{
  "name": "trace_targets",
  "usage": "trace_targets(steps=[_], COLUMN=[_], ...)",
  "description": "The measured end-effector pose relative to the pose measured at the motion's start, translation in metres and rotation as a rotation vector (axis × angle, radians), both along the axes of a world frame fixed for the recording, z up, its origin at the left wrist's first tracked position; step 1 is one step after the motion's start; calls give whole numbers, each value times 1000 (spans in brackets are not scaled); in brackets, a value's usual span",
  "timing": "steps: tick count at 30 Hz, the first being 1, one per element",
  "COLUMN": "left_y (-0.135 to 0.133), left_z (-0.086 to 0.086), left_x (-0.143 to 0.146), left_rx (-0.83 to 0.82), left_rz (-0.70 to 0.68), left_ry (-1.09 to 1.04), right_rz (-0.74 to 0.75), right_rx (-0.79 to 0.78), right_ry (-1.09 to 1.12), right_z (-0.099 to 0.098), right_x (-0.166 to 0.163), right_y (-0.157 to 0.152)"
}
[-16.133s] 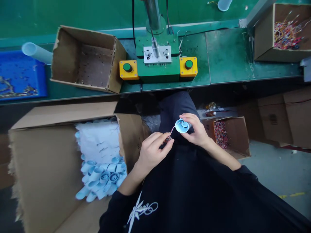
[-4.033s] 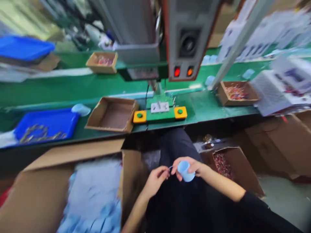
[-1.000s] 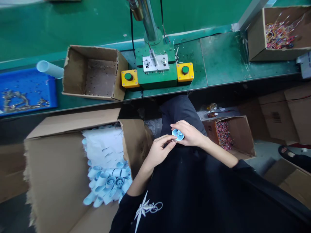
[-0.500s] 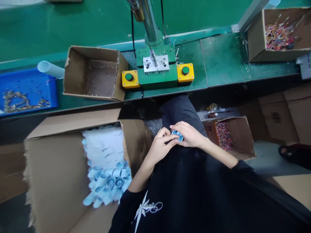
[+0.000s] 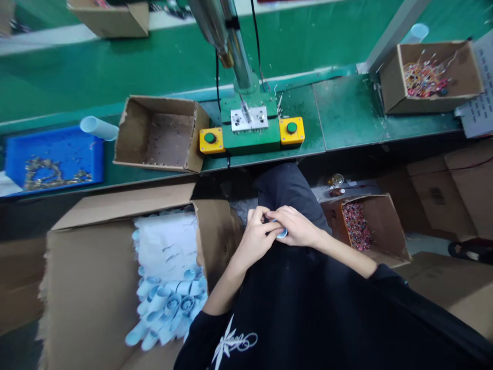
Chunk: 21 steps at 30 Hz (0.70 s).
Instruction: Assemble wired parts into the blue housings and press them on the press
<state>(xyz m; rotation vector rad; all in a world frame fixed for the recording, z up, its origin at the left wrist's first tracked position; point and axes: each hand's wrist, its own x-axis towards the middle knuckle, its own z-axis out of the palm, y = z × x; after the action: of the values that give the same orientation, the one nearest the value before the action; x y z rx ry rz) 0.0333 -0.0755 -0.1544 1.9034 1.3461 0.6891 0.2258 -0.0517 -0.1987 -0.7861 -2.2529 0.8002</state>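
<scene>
In my lap, my right hand (image 5: 299,226) is wrapped round a light-blue plastic tube (image 5: 283,234), whose open end faces up. My left hand (image 5: 259,237) meets it from the other side, fingers drawn together over the tube's mouth. Whatever small thing those fingers may pinch is hidden, and most of the tube is covered too. To my left, a big cardboard box (image 5: 90,288) holds many similar light-blue tubes (image 5: 165,308), some showing round inner parts, beside a white sheet (image 5: 167,240).
On the green bench stands a press (image 5: 248,117) between two yellow button boxes (image 5: 211,141). Left of it are a cardboard box (image 5: 169,139) and a blue tray (image 5: 73,149) of small metal parts. Boxes of wires (image 5: 425,77) and small red parts (image 5: 357,226) are at right.
My left fingers have closed further over the tube's mouth, hiding more of it. The view has tipped up, so the bench sits lower and more of its back shows.
</scene>
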Motion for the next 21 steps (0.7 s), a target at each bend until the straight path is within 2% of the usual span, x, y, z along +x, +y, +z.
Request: trace_targets(steps=[2, 4, 9, 13, 15, 17, 19, 20, 21], left_y=[0, 4, 22, 26, 28, 38, 61, 77, 96], left_z=[-11, -22, -36, -40, -34, -17, 10, 26, 42], left_x=[4, 9, 16, 22, 20, 6, -27, -50, -76], left_rx=[-4, -90, -492, -501, -434, -355, -207, -101, 26], left_rz=[156, 220, 40, 116, 157, 87, 18, 32, 119], left_ry=[-145, -320, -664, -780, -760, -683, -543, -442, -324], right_rz=[-64, -111, -131, -188, -200, -186, -227, -269, -314], right_rx=[21, 64, 223, 261, 298, 355, 397, 406, 405], right_ry=[26, 58, 30, 17, 36, 58, 60, 64, 79], right_z=[-1, -1, 1, -1, 0, 5, 15, 23, 33], right_x=[-1, -2, 0, -4, -6, -5, -2, 1, 2], right_y=[-1, -1, 5, 12, 16, 25, 43, 56, 71])
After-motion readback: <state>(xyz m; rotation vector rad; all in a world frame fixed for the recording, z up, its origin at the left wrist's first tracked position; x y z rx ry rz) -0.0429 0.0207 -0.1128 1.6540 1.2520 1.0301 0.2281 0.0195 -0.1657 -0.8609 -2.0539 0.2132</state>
